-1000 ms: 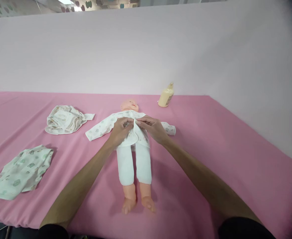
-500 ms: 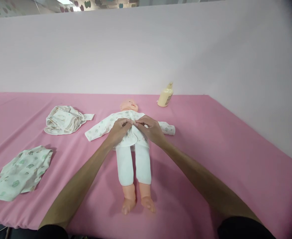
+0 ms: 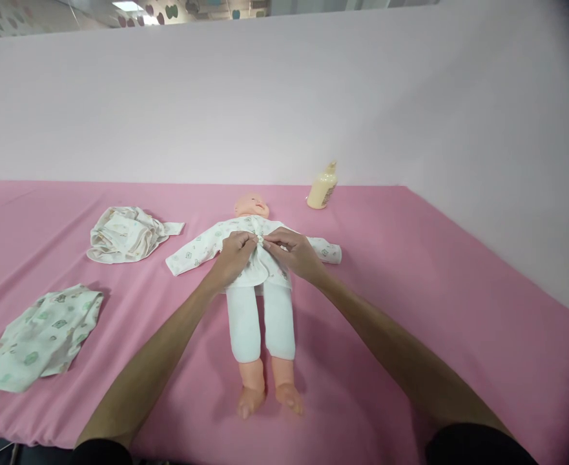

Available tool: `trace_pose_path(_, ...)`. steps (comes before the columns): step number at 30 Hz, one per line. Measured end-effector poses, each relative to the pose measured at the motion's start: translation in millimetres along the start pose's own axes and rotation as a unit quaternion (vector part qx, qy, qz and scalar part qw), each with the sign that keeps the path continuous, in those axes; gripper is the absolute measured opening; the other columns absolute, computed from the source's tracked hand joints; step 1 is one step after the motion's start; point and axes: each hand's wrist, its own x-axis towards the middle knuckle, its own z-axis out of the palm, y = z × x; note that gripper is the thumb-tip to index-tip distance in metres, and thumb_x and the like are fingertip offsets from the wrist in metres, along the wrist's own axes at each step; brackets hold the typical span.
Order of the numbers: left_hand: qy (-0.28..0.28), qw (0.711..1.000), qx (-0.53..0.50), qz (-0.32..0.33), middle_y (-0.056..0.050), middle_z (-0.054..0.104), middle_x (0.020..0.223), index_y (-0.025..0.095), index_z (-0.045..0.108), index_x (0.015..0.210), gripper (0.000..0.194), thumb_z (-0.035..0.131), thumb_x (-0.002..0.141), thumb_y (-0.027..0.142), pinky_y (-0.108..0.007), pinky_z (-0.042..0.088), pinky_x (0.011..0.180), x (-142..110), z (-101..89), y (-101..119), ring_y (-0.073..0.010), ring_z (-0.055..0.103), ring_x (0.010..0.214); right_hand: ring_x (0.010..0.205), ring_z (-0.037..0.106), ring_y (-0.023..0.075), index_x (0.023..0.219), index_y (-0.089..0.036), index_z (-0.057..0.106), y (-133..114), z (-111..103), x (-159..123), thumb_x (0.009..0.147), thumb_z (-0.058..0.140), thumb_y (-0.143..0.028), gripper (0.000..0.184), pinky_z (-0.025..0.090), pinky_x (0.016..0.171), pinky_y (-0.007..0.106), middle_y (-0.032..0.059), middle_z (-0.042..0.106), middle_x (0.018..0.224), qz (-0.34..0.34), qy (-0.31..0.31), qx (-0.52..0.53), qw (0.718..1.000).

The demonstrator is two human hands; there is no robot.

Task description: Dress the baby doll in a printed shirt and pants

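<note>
A baby doll point(image 3: 252, 205) lies on its back on the pink table point(image 3: 410, 271), head away from me, in a white printed shirt point(image 3: 194, 248) and white trousers point(image 3: 261, 323). My left hand point(image 3: 234, 254) and my right hand point(image 3: 292, 250) meet over the doll's chest. Both pinch the front edges of the shirt between fingers and thumbs, fingertips almost touching. The doll's bare feet point(image 3: 268, 395) point toward me.
A crumpled cream garment point(image 3: 124, 233) lies left of the doll. A green-printed cloth point(image 3: 39, 337) lies near the front left edge. A cream lotion bottle point(image 3: 323, 186) stands at the back by the white wall.
My hands have shifted slightly up the doll's chest and drawn closer together on the shirt front. Nothing else has moved.
</note>
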Motion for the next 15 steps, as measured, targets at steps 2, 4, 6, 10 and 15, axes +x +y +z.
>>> trace_pose_path(2,-0.001,1.0,0.028,0.01,-0.004,0.063,0.101,0.02,0.062,0.078,0.029,0.043,0.094,0.035,-0.031,0.044,0.092,-0.3,0.2,1.2,-0.0189,0.053,0.107,0.083,0.061,0.0198,0.094,-0.026,0.077,1.0,1.0,-0.3,0.091,0.061,-0.039,0.02,0.049,0.074,0.034,0.0055,0.07,0.09,-0.003,0.005,-0.01,1.0)
trace_pose_path(4,-0.006,0.998,0.056,0.03,-0.004,0.064,0.101,0.021,0.061,0.077,0.029,0.041,0.095,0.032,-0.034,0.04,0.099,-0.5,0.5,2.7,-0.0195,0.051,0.11,0.081,0.061,0.0195,0.093,-0.026,0.076,2.9,2.5,-0.8,0.09,0.06,-0.035,0.018,0.049,0.075,0.034,0.0051,0.07,0.089,-0.01,0.013,-0.028,0.999)
trace_pose_path(6,-0.015,0.996,0.079,0.044,-0.004,0.064,0.099,0.021,0.06,0.078,0.028,0.04,0.095,0.03,-0.036,0.038,0.101,-0.8,0.8,4.6,-0.0199,0.051,0.11,0.08,0.06,0.019,0.092,-0.025,0.075,5.2,4.3,-1.3,0.089,0.059,-0.03,0.016,0.048,0.074,0.034,0.0047,0.069,0.087,-0.022,0.026,-0.047,0.998)
trace_pose_path(10,-0.021,0.993,0.108,0.046,-0.005,0.064,0.099,0.021,0.056,0.077,0.027,0.04,0.096,0.031,-0.038,0.038,0.1,-1.6,0.8,8.0,-0.0215,0.049,0.111,0.075,0.058,0.0179,0.09,-0.024,0.072,9.3,7.2,-1.8,0.087,0.057,-0.024,0.015,0.047,0.073,0.033,0.0037,0.065,0.082,-0.047,0.056,-0.073,0.995)
trace_pose_path(15,-0.026,0.991,0.118,0.047,-0.006,0.062,0.098,0.022,0.052,0.077,0.026,0.04,0.097,0.032,-0.038,0.039,0.098,-1.8,-0.4,8.0,-0.0233,0.047,0.113,0.074,0.057,0.0173,0.09,-0.024,0.069,11.0,7.1,-1.0,0.089,0.056,-0.025,0.013,0.047,0.072,0.032,0.0033,0.063,0.082,-0.055,0.06,-0.075,0.994)
